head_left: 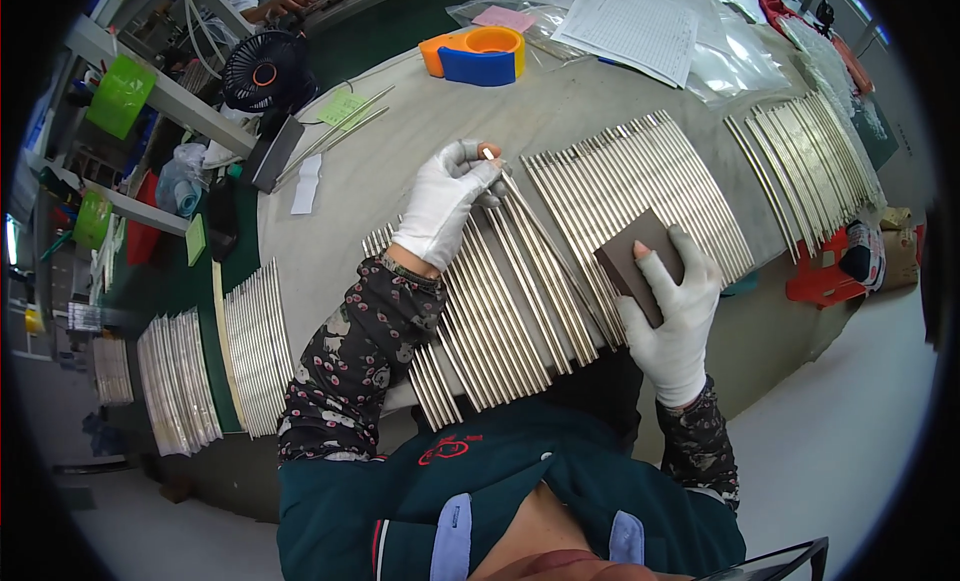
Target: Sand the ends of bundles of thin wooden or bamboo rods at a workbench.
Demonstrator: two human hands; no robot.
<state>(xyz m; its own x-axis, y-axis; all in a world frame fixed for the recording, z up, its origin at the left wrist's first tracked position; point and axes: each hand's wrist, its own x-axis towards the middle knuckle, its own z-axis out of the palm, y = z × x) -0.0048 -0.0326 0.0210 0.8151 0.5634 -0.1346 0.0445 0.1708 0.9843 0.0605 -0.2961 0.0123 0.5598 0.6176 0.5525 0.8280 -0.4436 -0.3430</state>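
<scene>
the gloved left hand (445,206) pinches the far end of a thin metal strip (530,243) among the strips fanned across the table (400,151), while the gloved right hand (675,316), at four o'clock from it, grips a dark sanding block (632,263) resting on those strips.

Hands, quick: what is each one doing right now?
Left hand: closed, pinching the far end of a metal rod in the row.
Right hand: closed on a dark sanding block.

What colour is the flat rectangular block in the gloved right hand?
Dark brown block, clearest in the head view.
</scene>
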